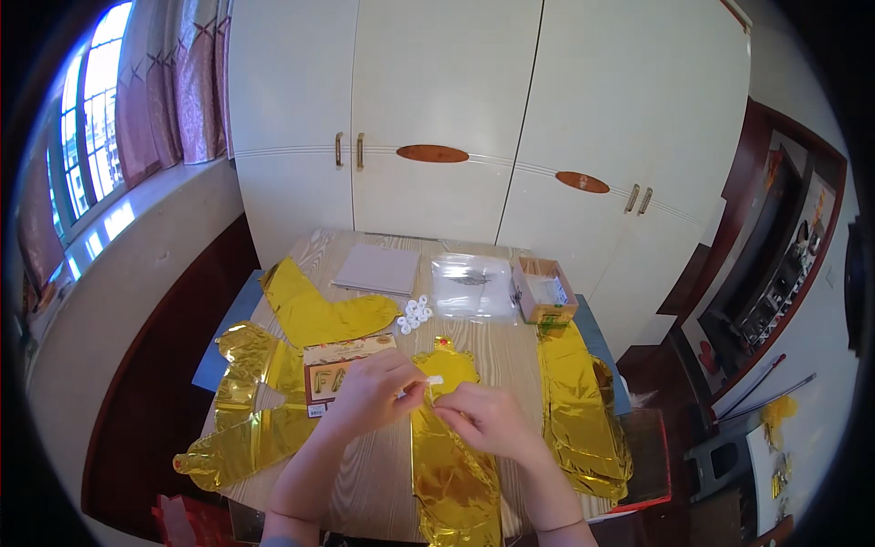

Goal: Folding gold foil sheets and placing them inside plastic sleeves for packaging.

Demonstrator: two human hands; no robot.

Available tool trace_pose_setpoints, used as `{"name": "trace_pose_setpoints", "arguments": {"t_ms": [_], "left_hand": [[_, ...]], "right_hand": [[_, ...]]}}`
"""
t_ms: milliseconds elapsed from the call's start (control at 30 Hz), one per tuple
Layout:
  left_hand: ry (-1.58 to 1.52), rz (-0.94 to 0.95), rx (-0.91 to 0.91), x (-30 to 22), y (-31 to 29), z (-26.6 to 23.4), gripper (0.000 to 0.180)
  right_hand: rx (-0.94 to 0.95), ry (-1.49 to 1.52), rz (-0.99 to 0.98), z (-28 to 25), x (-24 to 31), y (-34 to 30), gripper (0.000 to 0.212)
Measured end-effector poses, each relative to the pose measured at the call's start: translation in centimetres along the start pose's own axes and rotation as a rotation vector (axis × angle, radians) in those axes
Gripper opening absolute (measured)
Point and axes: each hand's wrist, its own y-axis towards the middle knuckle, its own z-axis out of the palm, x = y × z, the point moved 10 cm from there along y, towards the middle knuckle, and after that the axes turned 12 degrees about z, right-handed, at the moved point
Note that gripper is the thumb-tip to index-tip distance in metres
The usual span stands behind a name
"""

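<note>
My left hand (381,390) and my right hand (485,417) meet over the middle of the table, both with pinched fingers. Between their fingertips shows a small white piece (435,379), too small to name more exactly. Beneath them a flat gold foil balloon (456,479) runs toward the near edge, its scalloped far end carrying a red-marked tab. Behind my left hand lies a printed balloon package (319,376), partly covered by that hand. Just beyond the hands sits a cluster of small white rolls (416,314).
More flat gold foil balloons lie at the far left (324,313), the near left (246,442) and the right side (583,415) of the wooden table (378,497). Along the back are a pale grey board (376,267), clear plastic bags (472,292) and an open box (544,292). White cabinets (437,82) stand behind.
</note>
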Motion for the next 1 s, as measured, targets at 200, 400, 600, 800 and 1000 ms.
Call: {"name": "trace_pose_setpoints", "arguments": {"t_ms": [200,400,600,800,1000], "left_hand": [[-0.467,-0.013,0.037,-0.4,0.0,1.0,0.011],[-0.241,0.055,0.099,-0.3,0.0,0.8,0.012],[-0.710,-0.124,-0.066,1.1,-0.5,0.5,0.013],[-0.038,0.005,0.057,0.0,0.0,0.0,0.014],[-0.677,0.051,0.066,-1.1,0.2,0.6,0.012]], "right_hand": [[-0.141,0.062,0.068,-0.2,-2.7,0.6,0.009],[0.004,0.118,-0.027,-0.2,0.3,-0.1,0.011],[-0.028,0.042,0.037,0.7,-1.8,0.4,0.009],[0.061,0.166,0.106,0.2,-1.2,0.0,0.010],[-0.049,0.087,0.043,0.0,-2.4,0.7,0.008]]}}
